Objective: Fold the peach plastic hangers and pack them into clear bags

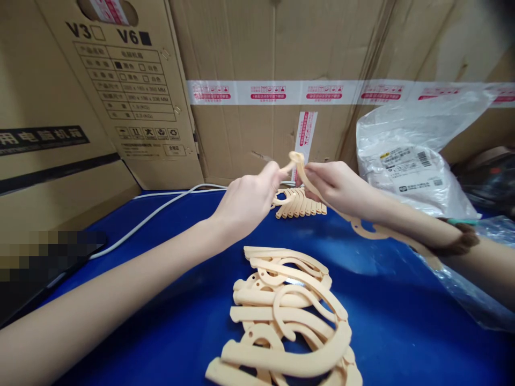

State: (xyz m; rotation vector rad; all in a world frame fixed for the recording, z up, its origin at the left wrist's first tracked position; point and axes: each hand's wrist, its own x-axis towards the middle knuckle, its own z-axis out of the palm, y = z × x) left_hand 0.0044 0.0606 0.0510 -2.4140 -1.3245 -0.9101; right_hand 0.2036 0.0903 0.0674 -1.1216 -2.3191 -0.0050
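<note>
Both my hands meet above the blue table (181,300) on one long, curved beige rubber piece (364,229). My left hand (249,201) pinches its looped upper end. My right hand (340,185) grips the strip just below that end, and the rest trails down under my right forearm. Close to me lies a loose pile of the same beige curved pieces (287,316). A neat row of several more beige pieces (300,206) sits on the table right behind my hands.
Large cardboard boxes (277,64) wall in the back and left. A clear plastic bag with a printed label (414,155) lies at the right. A white cable (153,214) runs across the table's left. A dark flat object (36,279) sits at the left edge.
</note>
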